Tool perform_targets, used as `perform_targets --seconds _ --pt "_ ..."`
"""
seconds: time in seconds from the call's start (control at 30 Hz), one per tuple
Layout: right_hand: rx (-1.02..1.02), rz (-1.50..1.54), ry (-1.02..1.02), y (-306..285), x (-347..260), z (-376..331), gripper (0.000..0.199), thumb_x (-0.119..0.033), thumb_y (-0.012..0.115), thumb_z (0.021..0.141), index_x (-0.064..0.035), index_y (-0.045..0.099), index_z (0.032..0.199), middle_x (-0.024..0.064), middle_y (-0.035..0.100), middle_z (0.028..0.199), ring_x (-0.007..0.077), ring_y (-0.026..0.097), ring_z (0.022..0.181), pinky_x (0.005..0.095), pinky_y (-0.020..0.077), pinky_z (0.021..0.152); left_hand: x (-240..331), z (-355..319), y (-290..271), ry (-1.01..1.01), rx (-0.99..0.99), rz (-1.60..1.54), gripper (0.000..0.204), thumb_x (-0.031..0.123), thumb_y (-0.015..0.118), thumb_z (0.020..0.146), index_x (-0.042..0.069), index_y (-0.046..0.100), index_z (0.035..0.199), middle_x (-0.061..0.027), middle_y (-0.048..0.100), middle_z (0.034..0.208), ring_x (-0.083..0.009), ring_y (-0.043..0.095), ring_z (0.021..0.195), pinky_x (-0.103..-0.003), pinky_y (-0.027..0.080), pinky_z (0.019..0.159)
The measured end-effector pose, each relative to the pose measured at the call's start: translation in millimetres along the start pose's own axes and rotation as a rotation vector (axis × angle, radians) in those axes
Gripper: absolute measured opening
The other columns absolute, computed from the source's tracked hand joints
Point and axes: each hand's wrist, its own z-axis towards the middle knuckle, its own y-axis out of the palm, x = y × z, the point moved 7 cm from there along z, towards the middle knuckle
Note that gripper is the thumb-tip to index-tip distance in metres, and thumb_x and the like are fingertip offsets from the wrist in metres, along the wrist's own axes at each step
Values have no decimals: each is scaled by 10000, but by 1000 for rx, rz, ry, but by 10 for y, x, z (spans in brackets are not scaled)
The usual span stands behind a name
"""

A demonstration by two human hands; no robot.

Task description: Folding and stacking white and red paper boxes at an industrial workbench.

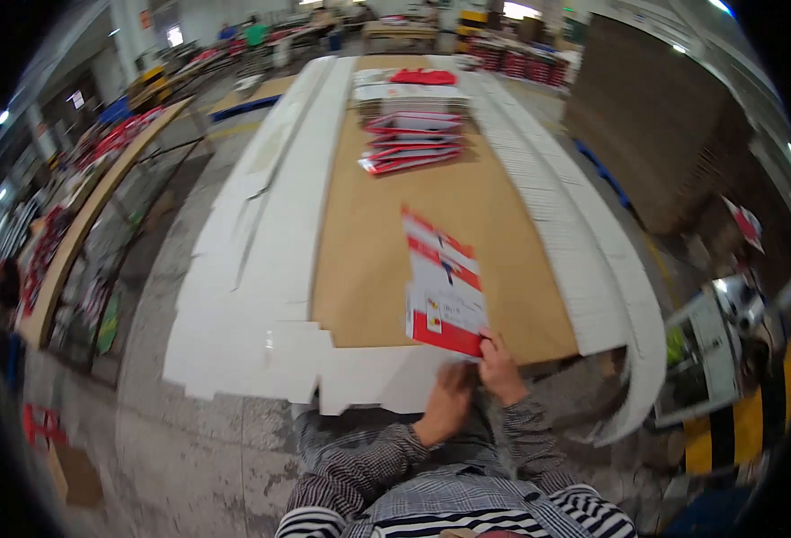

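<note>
"What do you have on your feed?"

"From my remote post I see the right hand (501,369) gripping a red-and-white printed carton (445,291) by its lower right corner, thumb and fingers closed on it. The carton is tilted up, above the near part of a tan cardboard sheet (368,251)."

"And the other one?"

"The left hand (449,393) is blurred for me. It sits just below the carton's bottom edge with its fingers looking bent, but I cannot tell whether they are closed on anything or touch the carton."

"What lies further up?"

"I get a pile of red-and-white folded cartons (413,148) toward the far end of the sheet. Just behind it I see a stack of pale flat sheets (410,100), with a red item (424,77) on top that I can't identify. White corrugated cardboard (252,224) runs along both long sides."

"Anything to your right?"

"Yes, a tall brown cardboard stack (655,117), well apart from both hands."
</note>
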Motion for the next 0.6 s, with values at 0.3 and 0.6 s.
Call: perform_targets --seconds 0.3,0.6 --pt "-317 222 -29 -215 432 -98 421 -73 754 761 15 612 1148 218 582 1334 368 549 1256 414 452 1026 106 -510 -823 -13 -214 -187 661 150 795 711 58 530 1310 -192 403 1489 -404 335 1409 -509 282 1159" --pt "-425 35 -8 -882 905 -371 164 4 676 706 -16 577 834 195 618 1188 368 584 1149 388 464 963 -849 -639 -1424 -285 -183 294 358 -7 600 692 24 583 1049 -189 554 1099 -387 549 1059 -473 488 906"
